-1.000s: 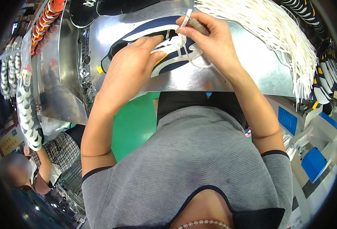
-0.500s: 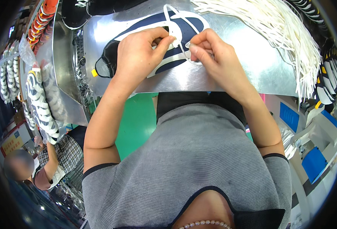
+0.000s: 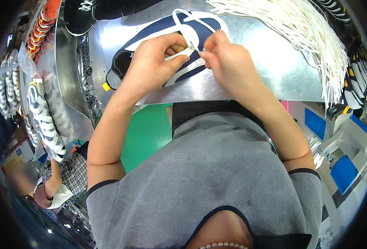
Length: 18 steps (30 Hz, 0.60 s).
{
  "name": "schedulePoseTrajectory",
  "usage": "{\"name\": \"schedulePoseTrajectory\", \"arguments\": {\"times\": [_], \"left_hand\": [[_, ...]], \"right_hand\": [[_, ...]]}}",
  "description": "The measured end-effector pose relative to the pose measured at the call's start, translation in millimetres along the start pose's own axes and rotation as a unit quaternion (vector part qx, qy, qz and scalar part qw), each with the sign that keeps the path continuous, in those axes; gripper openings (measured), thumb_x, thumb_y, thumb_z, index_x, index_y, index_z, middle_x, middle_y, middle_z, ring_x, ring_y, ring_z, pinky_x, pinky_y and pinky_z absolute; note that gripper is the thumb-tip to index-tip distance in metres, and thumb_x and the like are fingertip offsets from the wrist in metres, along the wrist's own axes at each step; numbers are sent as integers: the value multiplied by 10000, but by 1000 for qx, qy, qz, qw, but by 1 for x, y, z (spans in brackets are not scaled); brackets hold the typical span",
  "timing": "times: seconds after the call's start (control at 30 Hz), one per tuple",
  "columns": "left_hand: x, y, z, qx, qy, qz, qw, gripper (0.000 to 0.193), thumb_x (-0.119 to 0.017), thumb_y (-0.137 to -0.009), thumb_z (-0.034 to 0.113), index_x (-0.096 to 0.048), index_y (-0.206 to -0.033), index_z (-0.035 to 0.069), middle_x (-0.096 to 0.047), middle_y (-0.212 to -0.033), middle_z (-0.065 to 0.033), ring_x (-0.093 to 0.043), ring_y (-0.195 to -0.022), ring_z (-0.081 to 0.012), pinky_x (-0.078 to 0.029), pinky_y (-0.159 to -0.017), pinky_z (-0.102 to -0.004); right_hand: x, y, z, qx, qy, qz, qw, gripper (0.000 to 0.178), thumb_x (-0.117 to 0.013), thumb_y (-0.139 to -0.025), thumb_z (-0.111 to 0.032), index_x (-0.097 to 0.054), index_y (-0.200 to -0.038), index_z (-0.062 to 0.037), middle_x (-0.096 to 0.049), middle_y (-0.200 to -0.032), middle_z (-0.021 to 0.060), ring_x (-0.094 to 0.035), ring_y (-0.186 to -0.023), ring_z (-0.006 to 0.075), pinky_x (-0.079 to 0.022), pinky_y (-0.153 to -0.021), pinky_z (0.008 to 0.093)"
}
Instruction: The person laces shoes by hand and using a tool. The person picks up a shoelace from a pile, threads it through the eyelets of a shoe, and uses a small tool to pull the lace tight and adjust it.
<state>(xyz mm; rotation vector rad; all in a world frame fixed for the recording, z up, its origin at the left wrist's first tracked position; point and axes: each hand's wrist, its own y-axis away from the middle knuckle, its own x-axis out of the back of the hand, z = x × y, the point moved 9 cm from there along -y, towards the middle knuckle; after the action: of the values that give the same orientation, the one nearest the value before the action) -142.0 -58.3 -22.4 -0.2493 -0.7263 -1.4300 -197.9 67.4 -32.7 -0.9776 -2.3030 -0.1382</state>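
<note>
A navy and white shoe upper point(image 3: 166, 25) lies flat on the metal table in front of me, its black heel part toward the left. A white shoelace point(image 3: 176, 18) rises in a loop over its toe end. My left hand point(image 3: 150, 60) is closed on the white eyelet edge of the upper, thumb and index finger pinching near the middle. Close beside it, my right hand point(image 3: 233, 62) pinches the shoelace between thumb and forefinger. The fingertips of both hands almost meet, and they partly hide the eyelets and the lace end.
A thick bundle of loose white laces point(image 3: 316, 45) spreads over the right of the metal table point(image 3: 270, 76). Black uppers point(image 3: 121, 9) lie at the far left. Bagged striped shoe parts point(image 3: 44, 120) hang at the left, with another person point(image 3: 54, 182) beyond.
My right hand has moved left and turned, bringing its fingertips up against the left hand at the eyelets. The lace loop has shifted slightly left and down. My left hand stays on the upper.
</note>
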Motion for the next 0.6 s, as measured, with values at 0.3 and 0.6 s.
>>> {"name": "schedulePoseTrajectory", "arguments": {"times": [0.3,0.6], "left_hand": [[5,41,26,-134,-135,132,973,208,-684,-840,-13,-643,-1042,13,-701,-959,-131,-707,-874,-279,-550,-774,-337],[11,68,44,-215,-188,205,936,192,-683,-826,-9,-656,-1014,21,-684,-855,-117,-681,-763,-306,-544,-690,-334]], "right_hand": [[13,22,-8,-45,-15,-121,991,182,-645,-921,-145,-562,-1033,-28,-694,-879,174,-699,-829,302,-531,-717,376],[48,-6,32,-144,-165,-35,975,386,-805,-807,-250,-555,-1053,-89,-597,-880,13,-569,-846,89,-440,-685,224]]}}
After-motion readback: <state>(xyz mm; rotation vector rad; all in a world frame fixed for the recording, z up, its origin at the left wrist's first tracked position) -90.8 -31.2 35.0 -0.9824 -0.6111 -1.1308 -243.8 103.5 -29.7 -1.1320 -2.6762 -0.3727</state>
